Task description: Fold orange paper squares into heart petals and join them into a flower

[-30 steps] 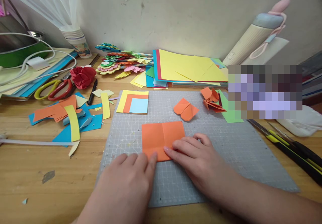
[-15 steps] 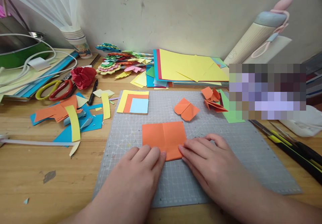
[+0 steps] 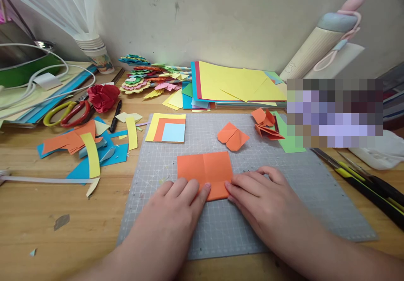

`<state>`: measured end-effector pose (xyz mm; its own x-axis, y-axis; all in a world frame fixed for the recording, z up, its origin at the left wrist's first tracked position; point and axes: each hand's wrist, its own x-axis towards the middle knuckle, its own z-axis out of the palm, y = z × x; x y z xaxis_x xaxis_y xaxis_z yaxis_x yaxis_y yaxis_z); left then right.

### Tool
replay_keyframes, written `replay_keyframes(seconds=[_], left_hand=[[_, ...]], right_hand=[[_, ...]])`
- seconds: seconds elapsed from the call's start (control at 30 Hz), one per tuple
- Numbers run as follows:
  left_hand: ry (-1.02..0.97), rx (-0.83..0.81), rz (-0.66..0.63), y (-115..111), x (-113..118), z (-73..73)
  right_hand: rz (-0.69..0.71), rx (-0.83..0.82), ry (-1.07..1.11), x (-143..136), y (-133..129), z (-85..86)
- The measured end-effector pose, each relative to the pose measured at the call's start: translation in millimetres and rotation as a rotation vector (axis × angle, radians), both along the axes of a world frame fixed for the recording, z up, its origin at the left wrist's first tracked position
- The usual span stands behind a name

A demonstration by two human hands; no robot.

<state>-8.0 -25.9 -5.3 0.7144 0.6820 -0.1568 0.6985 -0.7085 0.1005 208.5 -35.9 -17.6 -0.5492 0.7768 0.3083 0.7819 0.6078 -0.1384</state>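
Observation:
A sheet of orange paper (image 3: 202, 166) with an upright crease down its middle lies on the grey cutting mat (image 3: 221, 230). Its near edge is folded up into a narrow strip. My left hand (image 3: 172, 211) has its fingers curled on the lower left of the sheet, the thumb pressed on the folded strip. At the lower right corner, my right hand (image 3: 263, 201) grips the paper between thumb and fingers. Farther up the mat sit an orange folded heart (image 3: 233, 136) and more folded orange pieces (image 3: 267, 124).
Stacked paper squares (image 3: 173, 132) lie at the mat's upper left. Paper scraps (image 3: 78, 150), scissors (image 3: 71, 110) and a black pen (image 3: 115, 116) are to the left. A yellow-topped paper stack (image 3: 233, 81) stands behind. Cutters (image 3: 362, 192) lie right; a bottle (image 3: 320, 45) leans at the wall.
My left thumb has shifted slightly up and right along the folded strip. The right hand stays at the paper's corner. The whole view has moved a little.

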Motion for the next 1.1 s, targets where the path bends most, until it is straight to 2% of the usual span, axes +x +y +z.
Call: replay_keyframes(seconds=[0.1,0.27,0.47,0.6,0.77,0.87,1.0,1.1], left_hand=[[-0.027,-0.022,0.037,2,1,1.1],[-0.048,-0.089,0.115,5,3,5.4],[-0.006,-0.028,0.091,4,5,6.7],[0.005,0.017,0.074,3,4,7.2],[-0.01,0.02,0.081,2,3,8.9],[-0.024,0.009,0.093,1,3,10.9],[-0.062,-0.004,0.091,2,2,12.5],[-0.088,-0.016,0.097,3,2,12.4]], right_hand=[[-0.003,-0.031,0.031,-4,-2,4.1],[0.1,-0.142,0.042,-14,-10,3.8],[0.179,-0.07,-0.032,-25,-19,-5.1],[0.07,-0.069,-0.045,-24,-21,1.5],[-0.04,-0.02,-0.086,-9,-24,8.7],[-0.069,-0.064,-0.094,2,-23,11.1],[-0.068,-0.217,-0.015,13,-20,17.6],[-0.048,-0.228,0.073,15,-17,21.3]])
